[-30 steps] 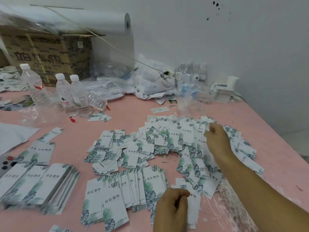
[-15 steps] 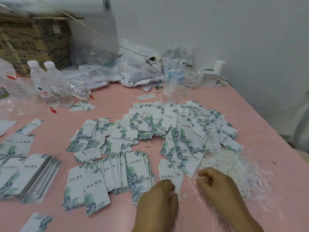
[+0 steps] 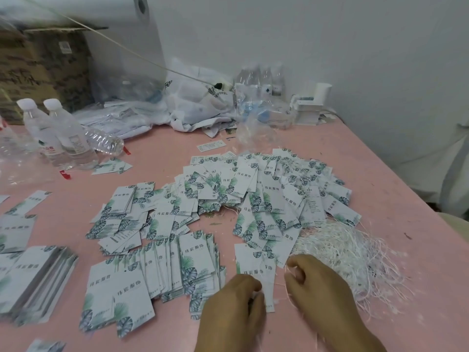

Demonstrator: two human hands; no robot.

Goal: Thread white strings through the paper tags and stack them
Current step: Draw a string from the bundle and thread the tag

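The fingertips of the left hand (image 3: pixel 232 304) are hidden behind its knuckles; its fingers are curled against the near end of a paper tag (image 3: pixel 256 269), but whether the tag is pinched or only pressed cannot be told. The right hand (image 3: pixel 321 288) is curled just right of that tag, at the near-left edge of a tangle of white strings (image 3: pixel 347 252); a thin strand appears to be pinched, though blur makes this uncertain. Both forearms are cut off by the near edge of the view.

A pink table (image 3: pixel 162 158) fills the scene, set against a white wall (image 3: pixel 330 34). Loose tags are heaped in a wide pile (image 3: pixel 253 189) at the centre, a fanned row of tags (image 3: pixel 162 268) lies near-left of the hands, and a thicker stack (image 3: pixel 38 283) sits at the far left edge, partly cut off. Water bottles (image 3: pixel 61 133) stand at the far left before a cardboard box (image 3: pixel 43 69), whose print is blurred. A crumpled white bag (image 3: pixel 200 102) lies at the far side.

Chinese characters and green leaf prints are shown on the tags; "HOTEL" can be read on the bag.
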